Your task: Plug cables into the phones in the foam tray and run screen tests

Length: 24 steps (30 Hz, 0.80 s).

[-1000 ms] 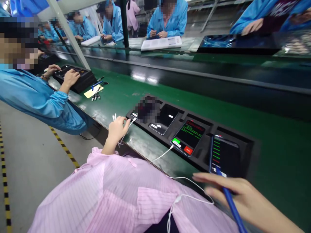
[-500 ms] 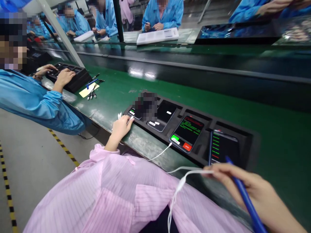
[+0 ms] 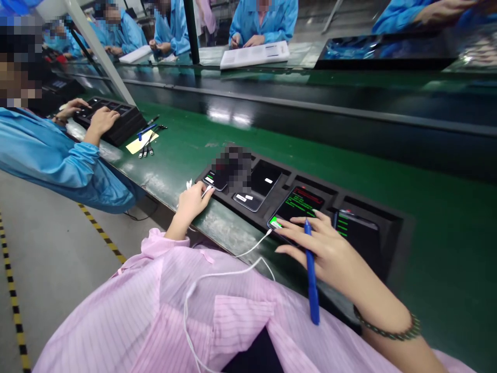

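My left hand (image 3: 193,203) is closed on a white charging cable (image 3: 207,189) at the lower edge of the leftmost phone (image 3: 218,178); more white plugs stick up beside its fingers. My right hand (image 3: 330,246) holds a blue pen (image 3: 311,282) between its fingers, the other fingers spread over a phone (image 3: 297,204) with red and green text. The index fingertip is by the green button on that screen. A white cable (image 3: 254,244) runs from this phone toward my lap. Between these two lies a dark phone (image 3: 263,186) with white labels. The rightmost phone (image 3: 359,235) is partly behind my right hand.
The phones sit in a black foam tray (image 3: 399,228) on the green bench (image 3: 446,217). On the left, a co-worker in a blue sleeve (image 3: 77,160) works at another black tray (image 3: 128,124). A yellow paper (image 3: 142,143), pens and short cables lie between. More people sit across.
My right hand has moved left and forward from the rightmost phone to the neighbouring one. It has let go of a white cable, which now hangs over my lap. The left hand stays put.
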Each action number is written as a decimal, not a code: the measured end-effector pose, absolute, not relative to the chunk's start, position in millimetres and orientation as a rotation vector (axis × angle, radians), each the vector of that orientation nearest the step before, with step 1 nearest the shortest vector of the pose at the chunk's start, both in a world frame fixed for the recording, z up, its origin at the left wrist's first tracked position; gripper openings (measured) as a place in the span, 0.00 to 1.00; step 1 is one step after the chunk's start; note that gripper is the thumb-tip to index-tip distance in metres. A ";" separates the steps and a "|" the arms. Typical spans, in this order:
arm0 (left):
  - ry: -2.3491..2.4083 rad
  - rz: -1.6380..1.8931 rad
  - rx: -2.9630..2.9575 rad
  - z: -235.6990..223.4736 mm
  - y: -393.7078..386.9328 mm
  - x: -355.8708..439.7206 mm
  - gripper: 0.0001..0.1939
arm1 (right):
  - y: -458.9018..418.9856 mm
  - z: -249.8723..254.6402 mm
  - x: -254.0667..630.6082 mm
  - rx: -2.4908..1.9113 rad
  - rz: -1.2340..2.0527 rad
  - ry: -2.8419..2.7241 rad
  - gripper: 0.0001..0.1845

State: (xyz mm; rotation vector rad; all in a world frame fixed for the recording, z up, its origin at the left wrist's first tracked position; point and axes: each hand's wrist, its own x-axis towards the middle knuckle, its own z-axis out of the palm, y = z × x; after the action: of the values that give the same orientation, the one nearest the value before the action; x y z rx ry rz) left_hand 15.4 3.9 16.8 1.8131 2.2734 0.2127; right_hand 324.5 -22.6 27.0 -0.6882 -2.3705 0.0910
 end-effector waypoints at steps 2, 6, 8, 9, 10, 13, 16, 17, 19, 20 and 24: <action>2.271 0.150 1.811 18.7 4.9 15.9 0.16 | -20.2 16.9 328.0 -0.707 -0.004 -2.463 0.19; 2.252 0.030 1.822 21.4 6.6 16.7 0.17 | -19.2 12.9 326.1 -0.748 -0.036 -2.550 0.20; 2.238 -0.012 1.834 22.3 6.7 17.1 0.16 | -18.0 13.5 326.2 -0.753 -0.035 -2.570 0.19; 2.235 -0.029 1.840 22.7 6.5 17.3 0.16 | -17.3 13.6 326.7 -0.755 -0.032 -2.578 0.18; 2.232 -0.043 1.844 23.1 6.2 17.6 0.16 | -16.7 13.4 327.2 -0.759 -0.034 -2.585 0.16; 2.219 -0.069 1.852 24.4 5.2 17.7 0.16 | -15.6 12.7 326.1 -0.780 -0.074 -2.612 0.14; 2.197 -0.092 1.851 27.0 4.7 16.3 0.17 | -14.2 13.4 321.1 -0.802 -0.117 -2.662 0.15; 2.194 -0.102 1.850 28.3 4.8 15.6 0.17 | -13.4 13.8 319.4 -0.808 -0.128 -2.677 0.16; 2.193 -0.127 1.853 31.4 5.0 14.2 0.18 | -11.5 14.2 316.9 -0.806 -0.149 -2.705 0.16; 2.191 -0.142 1.859 33.0 5.2 13.6 0.18 | -10.6 14.0 316.3 -0.796 -0.160 -2.718 0.16; 2.192 -0.175 1.895 35.9 4.7 12.6 0.18 | -9.5 12.5 314.7 -0.784 -0.188 -2.746 0.13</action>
State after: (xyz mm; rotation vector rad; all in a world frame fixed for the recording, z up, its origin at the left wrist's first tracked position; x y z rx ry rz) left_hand 12.6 4.7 35.9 1.8945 2.1925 -0.1748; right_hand 314.7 -9.5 12.5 -0.7836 -2.7461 -0.1879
